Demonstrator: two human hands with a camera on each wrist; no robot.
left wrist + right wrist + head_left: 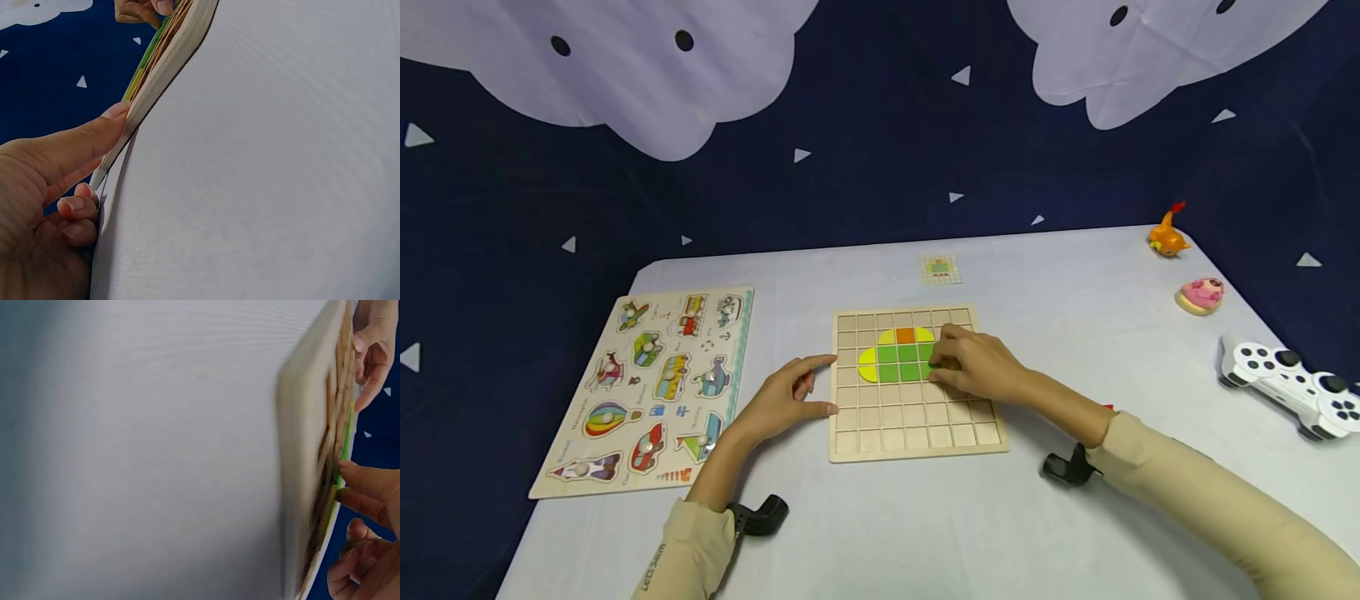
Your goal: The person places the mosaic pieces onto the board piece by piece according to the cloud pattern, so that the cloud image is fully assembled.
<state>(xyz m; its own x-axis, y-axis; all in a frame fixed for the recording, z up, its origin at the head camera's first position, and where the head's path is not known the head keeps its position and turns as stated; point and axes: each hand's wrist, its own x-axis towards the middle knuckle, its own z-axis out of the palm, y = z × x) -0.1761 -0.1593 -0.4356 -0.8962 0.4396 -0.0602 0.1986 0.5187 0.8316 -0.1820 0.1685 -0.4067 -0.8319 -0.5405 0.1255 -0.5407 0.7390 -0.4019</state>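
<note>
A square wooden grid board (887,425) lies in front of me, carrying green square tiles (898,362), an orange square tile (906,335) and rounded yellow pieces (868,364). My left hand (782,400) steadies the board's left edge, thumb and index finger extended against it. Over the right end of the green tiles, my right hand (981,362) has its thumb and a finger at the grid. In the right wrist view these fingertips pinch at a thin yellow piece (333,495) beside the green; most of it is hidden.
A picture puzzle board (647,392) with knobbed vehicles lies at the left. Behind the grid board is a small pattern card (940,269). An orange figurine (1168,237), a pink toy (1200,296) and a white game controller (1292,383) sit along the right side.
</note>
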